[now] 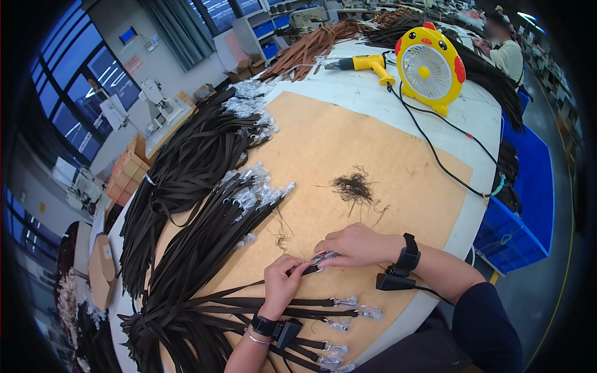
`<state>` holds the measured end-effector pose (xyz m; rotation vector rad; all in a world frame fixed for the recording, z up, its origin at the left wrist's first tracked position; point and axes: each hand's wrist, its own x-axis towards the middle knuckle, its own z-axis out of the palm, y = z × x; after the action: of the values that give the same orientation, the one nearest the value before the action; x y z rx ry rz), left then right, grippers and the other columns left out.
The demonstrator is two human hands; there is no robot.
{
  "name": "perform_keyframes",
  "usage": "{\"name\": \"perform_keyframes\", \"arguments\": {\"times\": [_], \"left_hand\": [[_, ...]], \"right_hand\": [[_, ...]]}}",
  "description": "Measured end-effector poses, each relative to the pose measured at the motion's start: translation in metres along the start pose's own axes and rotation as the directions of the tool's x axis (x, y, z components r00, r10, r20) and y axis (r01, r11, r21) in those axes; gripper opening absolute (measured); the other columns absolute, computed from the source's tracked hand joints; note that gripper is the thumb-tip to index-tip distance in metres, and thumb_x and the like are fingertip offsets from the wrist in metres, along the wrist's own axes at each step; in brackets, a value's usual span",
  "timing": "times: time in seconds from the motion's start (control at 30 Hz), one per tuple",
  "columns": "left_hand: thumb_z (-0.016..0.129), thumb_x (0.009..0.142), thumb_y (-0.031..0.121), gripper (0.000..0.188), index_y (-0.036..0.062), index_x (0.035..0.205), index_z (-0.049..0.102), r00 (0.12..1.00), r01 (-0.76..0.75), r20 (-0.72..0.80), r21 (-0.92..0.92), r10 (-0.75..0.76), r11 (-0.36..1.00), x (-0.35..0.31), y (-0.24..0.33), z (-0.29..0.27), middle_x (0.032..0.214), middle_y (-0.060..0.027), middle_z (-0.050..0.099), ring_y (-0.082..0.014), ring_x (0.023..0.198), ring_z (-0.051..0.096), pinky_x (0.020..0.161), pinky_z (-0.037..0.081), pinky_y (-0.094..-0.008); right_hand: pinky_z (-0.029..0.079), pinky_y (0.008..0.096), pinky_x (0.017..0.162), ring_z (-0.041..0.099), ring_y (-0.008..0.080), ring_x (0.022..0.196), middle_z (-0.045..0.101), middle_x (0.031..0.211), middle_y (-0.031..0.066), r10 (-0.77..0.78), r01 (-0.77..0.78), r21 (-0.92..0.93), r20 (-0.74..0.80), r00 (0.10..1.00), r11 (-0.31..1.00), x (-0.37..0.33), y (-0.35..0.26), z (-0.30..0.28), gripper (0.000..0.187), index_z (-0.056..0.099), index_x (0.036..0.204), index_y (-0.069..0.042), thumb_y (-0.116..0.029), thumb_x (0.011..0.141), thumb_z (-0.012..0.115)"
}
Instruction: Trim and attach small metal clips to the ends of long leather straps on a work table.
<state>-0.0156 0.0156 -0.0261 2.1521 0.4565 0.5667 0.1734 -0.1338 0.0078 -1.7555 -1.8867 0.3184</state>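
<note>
My left hand point(283, 283) pinches a black webbing strap point(314, 269) near its end, above the near part of the table. Just to the right, my right hand point(356, 245) has its fingers closed on a small grey metallic piece point(327, 255) against that end. The fingers hide most of this piece, so I cannot tell its kind. Below my hands lie more black straps point(292, 303), their metal snap hooks point(348, 301) wrapped in clear plastic. Both wrists wear black bands with small black boxes.
Bundled black straps point(186, 149) cover the table's left side. Dark loose threads point(353, 186) lie on the brown board point(311, 130). Beyond are a yellow heat gun point(372, 65), a yellow chick-shaped fan point(430, 71) and brown straps point(320, 46). A blue bin point(528, 186) stands right; a person point(505, 53) sits farther off.
</note>
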Motion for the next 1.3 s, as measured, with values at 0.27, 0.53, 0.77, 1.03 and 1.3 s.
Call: {"name": "perform_keyframes", "arguments": {"times": [0.27, 0.53, 0.77, 1.03, 1.3], "left_hand": [[0.071, 0.09, 0.007, 0.013, -0.0015, 0.081, 0.066, 0.993, 0.12, 0.02, -0.055, -0.119, 0.991, -0.006, -0.001, 0.0, 0.07, -0.0076, 0.066, -0.0114, 0.06, 0.058, 0.057, 0.045, -0.0261], [0.07, 0.09, 0.011, 0.016, 0.0016, 0.079, 0.064, 0.997, 0.061, 0.042, 0.021, -0.062, 0.998, -0.006, -0.005, 0.001, 0.068, -0.0082, 0.066, -0.0196, 0.059, 0.061, 0.058, 0.047, -0.0301], [0.065, 0.094, 0.006, 0.015, -0.0015, 0.081, 0.063, 0.996, 0.056, 0.073, 0.04, -0.059, 0.998, -0.006, -0.003, 0.001, 0.07, -0.0045, 0.066, -0.008, 0.063, 0.056, 0.059, 0.044, -0.0234], [0.057, 0.098, 0.003, 0.01, -0.0013, 0.089, 0.059, 0.982, 0.184, 0.081, -0.19, -0.171, 0.965, -0.009, -0.006, -0.002, 0.077, -0.0043, 0.066, -0.0067, 0.071, 0.058, 0.066, 0.046, -0.0216], [0.059, 0.097, 0.005, 0.014, -0.0011, 0.085, 0.059, 0.988, 0.146, 0.065, -0.151, -0.138, 0.978, -0.007, -0.009, 0.0, 0.074, -0.0062, 0.069, -0.0079, 0.066, 0.058, 0.062, 0.048, -0.0237]], "right_hand": [[0.053, 0.0413, 0.064, 0.069, 0.028, 0.075, 0.063, 0.081, 0.0065, -0.118, 0.121, -0.11, 0.039, 0.992, 0.987, 0.002, 0.001, 0.016, 0.028, 0.07, 0.099, -0.013, -0.039, 0.093, 0.061], [0.052, 0.0419, 0.062, 0.068, 0.0287, 0.074, 0.063, 0.081, 0.0064, -0.126, 0.13, -0.096, 0.041, 0.991, 0.987, 0.005, 0.003, 0.02, 0.028, 0.07, 0.093, -0.012, -0.038, 0.094, 0.06], [0.052, 0.0433, 0.065, 0.068, 0.0296, 0.076, 0.065, 0.083, 0.0065, -0.113, 0.115, -0.044, 0.046, 0.993, 0.992, 0.005, 0.004, 0.02, 0.027, 0.071, 0.092, -0.012, -0.037, 0.094, 0.061], [0.053, 0.0409, 0.065, 0.068, 0.0289, 0.076, 0.065, 0.082, 0.0052, -0.059, 0.059, -0.005, -0.038, 0.998, 0.998, 0.003, -0.002, 0.025, 0.025, 0.072, 0.094, -0.013, -0.036, 0.093, 0.062], [0.052, 0.037, 0.06, 0.068, 0.0242, 0.072, 0.064, 0.081, 0.0026, -0.131, 0.131, -0.101, 0.01, 0.991, 0.986, 0.006, 0.0, 0.025, 0.023, 0.071, 0.099, -0.014, -0.034, 0.095, 0.061]]}}
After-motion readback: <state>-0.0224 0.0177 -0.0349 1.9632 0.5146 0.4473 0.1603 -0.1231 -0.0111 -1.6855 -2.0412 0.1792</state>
